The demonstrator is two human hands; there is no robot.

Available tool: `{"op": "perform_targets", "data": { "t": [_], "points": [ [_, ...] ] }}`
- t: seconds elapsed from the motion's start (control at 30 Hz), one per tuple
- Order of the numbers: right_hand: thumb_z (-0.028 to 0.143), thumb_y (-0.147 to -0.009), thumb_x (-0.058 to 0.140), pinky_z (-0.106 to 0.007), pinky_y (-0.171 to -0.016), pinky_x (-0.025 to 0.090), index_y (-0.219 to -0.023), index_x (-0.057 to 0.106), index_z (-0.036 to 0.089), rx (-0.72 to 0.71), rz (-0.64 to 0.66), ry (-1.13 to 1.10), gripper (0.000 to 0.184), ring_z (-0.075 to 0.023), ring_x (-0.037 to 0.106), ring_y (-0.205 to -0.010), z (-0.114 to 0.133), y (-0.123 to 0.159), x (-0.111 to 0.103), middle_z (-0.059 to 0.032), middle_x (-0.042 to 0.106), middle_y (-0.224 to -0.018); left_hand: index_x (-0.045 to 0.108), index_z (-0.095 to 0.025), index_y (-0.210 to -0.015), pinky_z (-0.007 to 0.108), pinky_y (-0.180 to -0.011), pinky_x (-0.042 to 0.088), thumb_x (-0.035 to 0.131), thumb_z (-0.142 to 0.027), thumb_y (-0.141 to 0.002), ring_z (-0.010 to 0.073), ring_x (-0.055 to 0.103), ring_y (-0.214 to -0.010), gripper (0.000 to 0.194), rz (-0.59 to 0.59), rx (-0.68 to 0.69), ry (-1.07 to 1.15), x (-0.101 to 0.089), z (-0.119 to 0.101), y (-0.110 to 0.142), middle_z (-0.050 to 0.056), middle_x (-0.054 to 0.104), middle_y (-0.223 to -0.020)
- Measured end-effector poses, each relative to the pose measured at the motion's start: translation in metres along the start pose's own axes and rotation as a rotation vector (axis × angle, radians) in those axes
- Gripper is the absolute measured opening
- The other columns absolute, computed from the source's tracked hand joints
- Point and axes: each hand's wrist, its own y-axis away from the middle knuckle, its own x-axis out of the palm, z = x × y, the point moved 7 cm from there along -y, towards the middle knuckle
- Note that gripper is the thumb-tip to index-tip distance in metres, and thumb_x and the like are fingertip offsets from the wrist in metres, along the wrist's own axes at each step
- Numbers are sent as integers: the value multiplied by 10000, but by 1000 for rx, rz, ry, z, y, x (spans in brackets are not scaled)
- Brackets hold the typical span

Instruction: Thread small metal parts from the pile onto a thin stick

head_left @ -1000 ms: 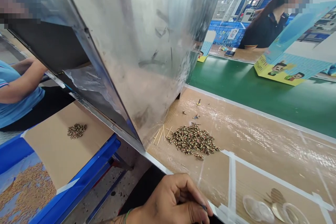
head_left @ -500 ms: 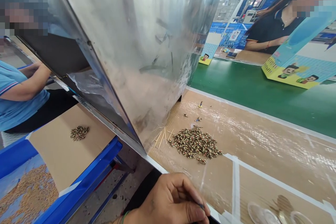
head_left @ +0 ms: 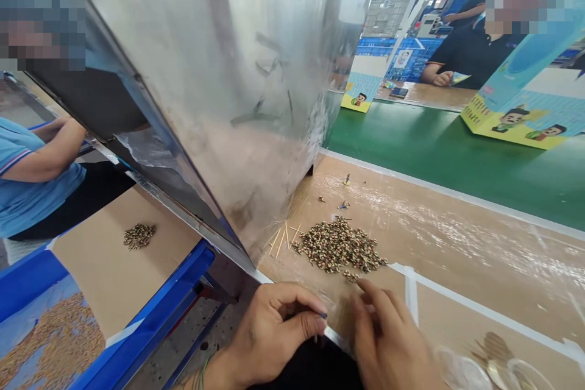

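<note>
My left hand rests at the near edge of the brown worktable, thumb and forefinger pinched on a small dark part. My right hand lies on the table beside it, blurred, fingers stretched toward a heap of small beige and dark parts. Its fingertips are just short of the heap's near edge, and it holds nothing I can see. A few thin wooden sticks lie left of the heap.
A tall metal panel stands left of the heap. A green conveyor belt carries a printed carton. Clear round pieces lie at the near right. Other people sit at the left and across the belt. A blue tray is lower left.
My right hand has come into view from the lower right and reached toward the heap. My left hand has shifted slightly left, still pinching the small part.
</note>
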Motion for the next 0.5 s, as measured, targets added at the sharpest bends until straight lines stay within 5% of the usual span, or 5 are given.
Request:
{"op": "perform_targets", "data": {
  "t": [0.1, 0.23, 0.37, 0.5],
  "points": [
    [452, -1051, 330, -335, -575, 446, -1262, 625, 297, 104, 113, 139, 395, -240, 743, -833, 5, -23, 17, -62, 700, -1276, 784, -128, -830, 227, -681, 576, 907, -282, -754, 144, 736, -685, 211, 54, -86, 281, 2, 6, 2, 63, 788, -753],
    [485, -1016, 371, -329, -584, 445, -1019, 649, 304, 117, 237, 138, 331, -241, 749, -813, -3, -31, 22, -30, 759, -1066, 762, -110, -809, 222, -640, 606, 926, -239, -741, 160, 774, -683, 219, 99, -89, 525, 4, 5, 3, 77, 805, -768],
    [542, -1002, 372, -364, -658, 498, -1084, 578, 272, 171, 274, 148, 350, -276, 760, -805, -14, -33, 20, -52, 782, -926, 744, -106, -821, 217, -645, 622, 916, -173, -751, 167, 792, -708, 197, 139, -63, 641, 7, 1, 4, 73, 814, -797],
    [474, -1030, 256, -373, -582, 431, -1069, 581, 269, 159, 251, 191, 386, -320, 765, -791, -3, -33, 19, -95, 788, -950, 737, -110, -820, 215, -645, 624, 905, -151, -762, 167, 795, -717, 182, 173, -43, 655, 9, -1, 4, 68, 816, -805]
  ]
}}
